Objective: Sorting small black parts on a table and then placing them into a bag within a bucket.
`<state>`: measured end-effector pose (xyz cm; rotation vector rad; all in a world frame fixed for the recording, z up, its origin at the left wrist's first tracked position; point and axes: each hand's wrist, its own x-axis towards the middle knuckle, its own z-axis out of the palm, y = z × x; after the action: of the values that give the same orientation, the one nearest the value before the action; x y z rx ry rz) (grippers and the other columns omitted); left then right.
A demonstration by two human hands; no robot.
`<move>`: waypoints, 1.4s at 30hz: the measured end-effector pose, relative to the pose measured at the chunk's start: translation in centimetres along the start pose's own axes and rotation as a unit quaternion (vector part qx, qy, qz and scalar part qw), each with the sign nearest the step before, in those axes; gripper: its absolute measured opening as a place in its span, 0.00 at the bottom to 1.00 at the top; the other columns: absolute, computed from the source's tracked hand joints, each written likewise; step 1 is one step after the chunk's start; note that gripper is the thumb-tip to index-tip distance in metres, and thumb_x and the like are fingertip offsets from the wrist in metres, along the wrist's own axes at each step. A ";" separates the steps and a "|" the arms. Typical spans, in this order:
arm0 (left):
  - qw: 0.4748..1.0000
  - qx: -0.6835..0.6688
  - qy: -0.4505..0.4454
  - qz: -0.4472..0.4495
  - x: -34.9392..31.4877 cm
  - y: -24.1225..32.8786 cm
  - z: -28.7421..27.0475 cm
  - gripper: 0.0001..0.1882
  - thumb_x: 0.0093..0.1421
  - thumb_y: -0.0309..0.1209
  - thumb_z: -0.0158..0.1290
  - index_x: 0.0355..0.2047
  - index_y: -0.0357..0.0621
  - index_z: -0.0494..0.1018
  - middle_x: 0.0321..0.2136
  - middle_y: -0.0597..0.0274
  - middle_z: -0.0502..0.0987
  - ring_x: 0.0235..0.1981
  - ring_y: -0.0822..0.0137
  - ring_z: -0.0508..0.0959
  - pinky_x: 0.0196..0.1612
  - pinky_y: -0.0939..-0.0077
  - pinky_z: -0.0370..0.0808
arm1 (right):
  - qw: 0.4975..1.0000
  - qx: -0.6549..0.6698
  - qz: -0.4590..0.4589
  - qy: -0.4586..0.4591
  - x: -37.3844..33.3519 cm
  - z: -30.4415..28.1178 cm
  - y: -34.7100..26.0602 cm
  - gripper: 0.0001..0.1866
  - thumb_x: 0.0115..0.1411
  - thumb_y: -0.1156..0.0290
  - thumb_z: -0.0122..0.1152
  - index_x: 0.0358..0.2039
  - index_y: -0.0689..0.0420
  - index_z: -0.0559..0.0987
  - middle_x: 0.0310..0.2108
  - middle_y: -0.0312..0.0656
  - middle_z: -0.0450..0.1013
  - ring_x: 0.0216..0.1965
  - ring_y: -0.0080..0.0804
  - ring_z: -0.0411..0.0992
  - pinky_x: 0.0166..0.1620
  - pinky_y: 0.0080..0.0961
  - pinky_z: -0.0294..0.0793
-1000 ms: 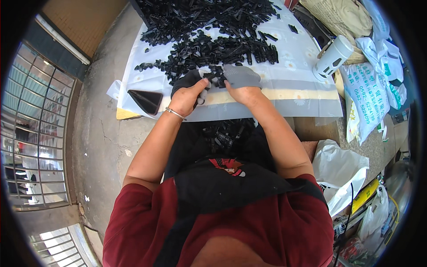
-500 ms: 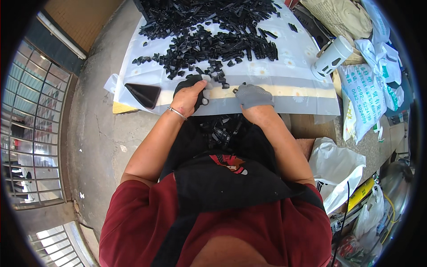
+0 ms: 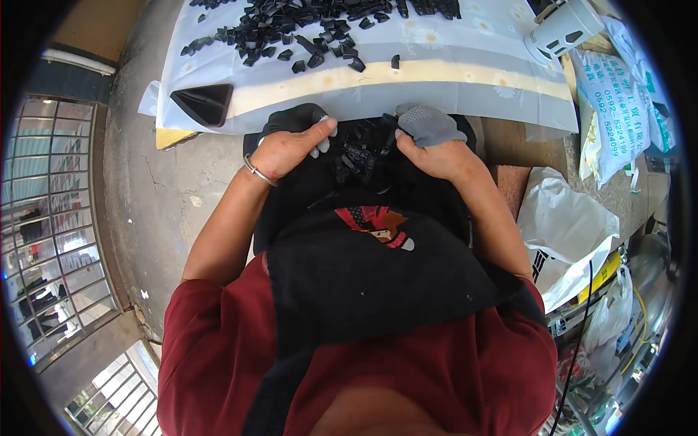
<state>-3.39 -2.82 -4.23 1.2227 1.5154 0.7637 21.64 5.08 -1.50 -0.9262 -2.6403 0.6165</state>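
Observation:
Both my hands are at the table's near edge, over my lap, in partial gloves that leave the thumbs bare. My left hand (image 3: 297, 143) is closed, thumb pressed to its curled fingers; anything inside is hidden. My right hand (image 3: 434, 143), in a grey dotted glove, is pinched on a small black plastic part (image 3: 390, 125), only partly visible. Between the hands, several black plastic parts (image 3: 356, 158) lie heaped on the dark cloth in my lap. Beyond, a pile of similar black parts (image 3: 291, 25) covers the far table, with one stray piece (image 3: 395, 62) nearer me.
A dark phone (image 3: 211, 104) rests at the left of the flower-patterned table cover (image 3: 472, 98). A pale cup-like container (image 3: 563, 30) stands at the far right. White printed bags (image 3: 607, 116) and a white plastic bag (image 3: 563, 225) are at my right. A barred window (image 3: 54, 218) is at left.
Both hands have drawn back from the table top to above my lap. The view has tilted toward me, so the table sits higher in it. The stray piece now lies away from my right hand.

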 end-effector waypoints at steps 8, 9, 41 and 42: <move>0.897 0.362 -0.155 0.200 -3.1 -4.9 6.3 0.16 0.55 0.41 0.45 0.29 0.41 0.74 0.27 0.49 0.75 0.29 0.50 0.74 0.36 0.64 0.71 | 0.997 -0.064 0.031 -0.026 -4.0 6.3 1.4 0.11 0.54 0.63 0.50 0.32 0.57 0.73 0.31 0.47 0.71 0.35 0.46 0.69 0.38 0.37 0.69; 0.898 0.360 -0.159 0.198 -3.4 -5.2 6.5 0.16 0.55 0.41 0.45 0.29 0.41 0.74 0.27 0.49 0.75 0.29 0.50 0.74 0.36 0.64 0.71 | 0.994 -0.074 0.058 -0.061 -4.3 6.7 1.4 0.11 0.54 0.64 0.51 0.31 0.57 0.73 0.30 0.46 0.71 0.35 0.46 0.69 0.37 0.38 0.70; 0.903 0.365 -0.116 0.193 -2.5 -6.6 9.5 0.14 0.53 0.38 0.49 0.37 0.44 0.72 0.35 0.50 0.73 0.33 0.51 0.73 0.37 0.65 0.70 | 0.973 -0.106 0.153 -0.136 -4.7 11.1 1.3 0.07 0.47 0.68 0.53 0.27 0.55 0.74 0.29 0.46 0.71 0.35 0.45 0.71 0.36 0.40 0.71; 0.903 0.365 -0.116 0.197 -1.3 -6.2 9.9 0.14 0.53 0.38 0.49 0.37 0.44 0.72 0.35 0.50 0.73 0.33 0.51 0.73 0.37 0.65 0.70 | 0.974 -0.107 0.165 -0.117 -5.1 10.7 1.5 0.06 0.47 0.68 0.53 0.26 0.55 0.74 0.28 0.45 0.71 0.34 0.45 0.71 0.35 0.40 0.71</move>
<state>4.03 -6.93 -12.37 2.1453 1.4054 0.2596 22.12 -0.33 -12.18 -1.4584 -2.8231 0.5492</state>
